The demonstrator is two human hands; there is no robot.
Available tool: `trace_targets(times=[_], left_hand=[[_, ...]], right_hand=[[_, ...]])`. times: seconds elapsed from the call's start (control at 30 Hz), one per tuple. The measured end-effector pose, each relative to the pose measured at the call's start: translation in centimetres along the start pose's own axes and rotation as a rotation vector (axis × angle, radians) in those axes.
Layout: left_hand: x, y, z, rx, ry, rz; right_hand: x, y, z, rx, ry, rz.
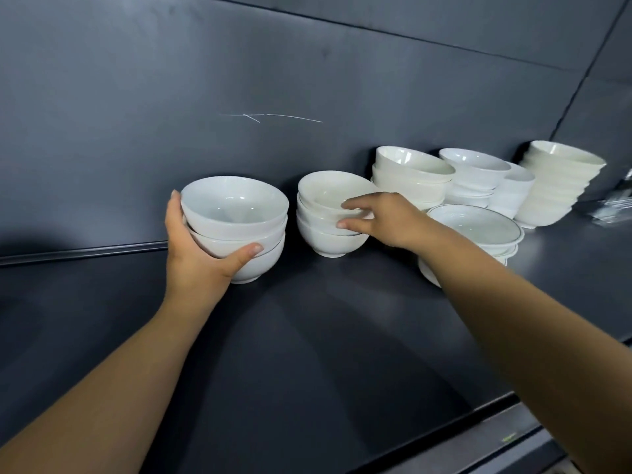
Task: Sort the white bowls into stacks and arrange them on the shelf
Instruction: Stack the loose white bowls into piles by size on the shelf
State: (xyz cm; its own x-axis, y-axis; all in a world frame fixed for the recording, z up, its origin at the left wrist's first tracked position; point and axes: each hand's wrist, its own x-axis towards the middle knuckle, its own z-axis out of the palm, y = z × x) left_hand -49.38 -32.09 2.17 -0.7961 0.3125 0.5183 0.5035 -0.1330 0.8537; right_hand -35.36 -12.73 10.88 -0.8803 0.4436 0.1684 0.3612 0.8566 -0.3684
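Where the dark shelf [307, 336] meets its back panel [154, 114], six stacks of white bowls stand in a row running from mid-shelf toward the right rear corner.

The left-end stack [236, 217] has three bowls. The left hand [191, 261] grips it, with the thumb curled across the near side and the fingers wrapped round the far-left wall. Whether its foot touches the shelf cannot be told.

The second stack [321, 234], also three bowls, stands on the shelf just beside the first, with a narrow gap between them. The right hand [383, 220] pinches its right side, one finger over the top rim and the thumb against the bowl below.

To the right come the cream stack [410, 176] of at least three bowls, close to the back panel, then the fourth stack [475, 172], then the fifth stack [513, 193], partly hidden behind it. The tall stack [557, 186] stands nearest the right rear corner, its count unreadable.

A pile of shallow dishes [475, 227] with a thin dark rim line sits in front of the cream and fourth stacks, partly covered by the right forearm.

Bare shelf surface shows to the left of the left-end stack. It also runs in a broad band between the row and the front edge [478, 419].

A pale scratch [270, 116] marks the panel above the two held stacks. A blurred clear item [615, 206] lies at the right end.
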Motion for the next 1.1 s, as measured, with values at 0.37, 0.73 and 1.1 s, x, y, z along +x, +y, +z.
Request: trace_targets(times=[0.37,0.73,1.1], left_hand=[[0.1,-0.5,-1.3,0.021,0.042,-0.006],[0.1,-0.2,-1.3,0.020,0.045,-0.024],[0.1,0.1,-1.4,0.059,0.074,-0.023]], right_hand=[[1.4,-2.1,-1.4,0.062,-0.107,0.117],[1.1,-1.4,-1.2,0.369,0.143,0.068],[-7.1,-1.8,-1.2,0.512,0.206,-0.075]])
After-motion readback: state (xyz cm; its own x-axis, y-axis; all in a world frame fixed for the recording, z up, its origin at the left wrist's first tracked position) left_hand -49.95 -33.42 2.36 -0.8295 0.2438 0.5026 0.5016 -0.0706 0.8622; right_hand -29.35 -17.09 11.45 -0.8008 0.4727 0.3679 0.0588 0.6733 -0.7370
